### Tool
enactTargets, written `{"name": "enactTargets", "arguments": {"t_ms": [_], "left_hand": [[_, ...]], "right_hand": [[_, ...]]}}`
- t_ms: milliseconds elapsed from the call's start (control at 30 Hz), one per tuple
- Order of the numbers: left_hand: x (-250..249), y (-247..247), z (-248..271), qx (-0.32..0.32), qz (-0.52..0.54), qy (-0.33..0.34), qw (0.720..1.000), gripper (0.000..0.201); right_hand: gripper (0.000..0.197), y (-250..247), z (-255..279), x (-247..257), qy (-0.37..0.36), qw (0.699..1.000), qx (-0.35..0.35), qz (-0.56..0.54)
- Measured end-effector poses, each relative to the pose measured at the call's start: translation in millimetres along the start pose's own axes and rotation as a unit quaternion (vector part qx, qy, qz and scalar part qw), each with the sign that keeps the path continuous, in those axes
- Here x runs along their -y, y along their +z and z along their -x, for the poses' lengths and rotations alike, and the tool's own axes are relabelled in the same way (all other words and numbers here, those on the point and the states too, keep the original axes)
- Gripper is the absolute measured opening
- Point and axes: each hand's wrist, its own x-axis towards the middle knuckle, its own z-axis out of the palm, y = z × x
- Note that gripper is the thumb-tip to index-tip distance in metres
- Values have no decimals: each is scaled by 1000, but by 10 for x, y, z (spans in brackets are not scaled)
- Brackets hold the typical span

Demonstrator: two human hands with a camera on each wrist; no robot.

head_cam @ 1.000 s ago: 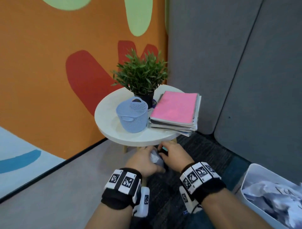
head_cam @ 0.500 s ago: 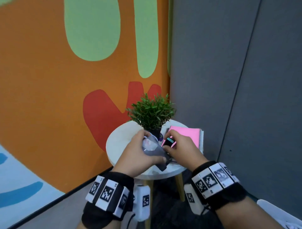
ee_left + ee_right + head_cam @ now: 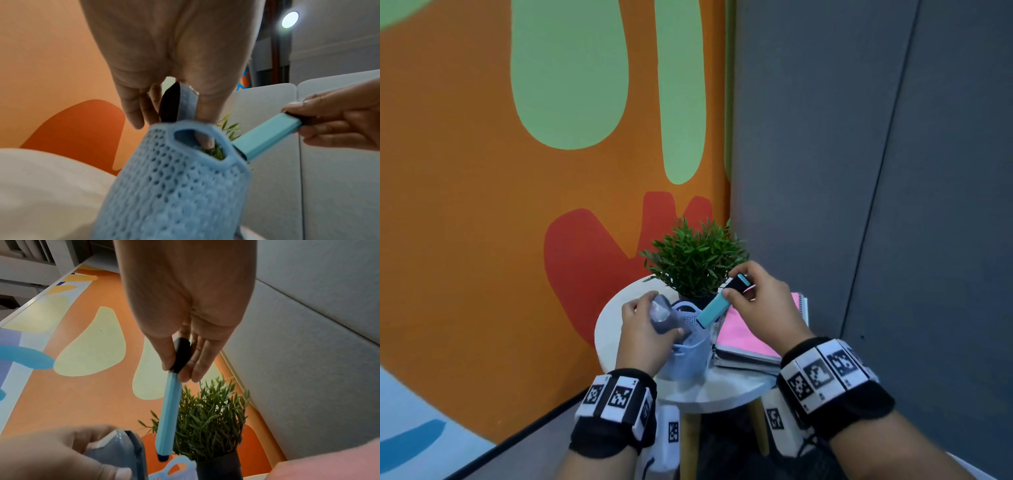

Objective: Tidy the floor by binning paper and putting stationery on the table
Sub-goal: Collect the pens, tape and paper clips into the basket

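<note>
Lowering a teal highlighter (image 3: pixel 711 309) tip-first toward the perforated blue basket (image 3: pixel 688 356) on the round white counter (image 3: pixel 616 329), the right hand (image 3: pixel 763 308) has its grip pinched on the black cap. The left hand (image 3: pixel 643 339) clamps a smooth grey-blue object (image 3: pixel 662 313) over the basket's rim. Notebooks (image 3: pixel 743 339) lie beside the basket; by my reading, both items remain unplaced.

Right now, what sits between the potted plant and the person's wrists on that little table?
A pale blue basket, with the turquoise marker angled over its rim; the head view shows it.
</note>
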Motion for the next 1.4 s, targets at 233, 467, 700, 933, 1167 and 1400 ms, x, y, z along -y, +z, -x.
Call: {"name": "enactTargets", "arguments": {"t_ms": [233, 467, 700, 933, 1167, 1400], "left_hand": [[186, 115, -10, 28, -20, -46, 998, 70], [141, 195, -62, 39, 45, -28, 998, 54], [133, 265, -55, 4, 45, -2, 999, 39], [5, 357, 58, -119, -91, 128, 980, 30], [-277, 730, 586, -115, -36, 275, 954, 12], [184, 1318, 1381, 23, 22, 246, 969, 13]], "right_hand": [[25, 346, -82, -141, 19, 999, 30, 1], [27, 679, -114, -400, 44, 998, 41, 23], [50, 824, -149, -511, 80, 995, 40, 42], [37, 717, -71, -542, 80, 997, -9, -14], [12, 390, 428, -652, -38, 995, -87, 0], [20, 286, 1405, -1345, -92, 994, -12, 53]]}}
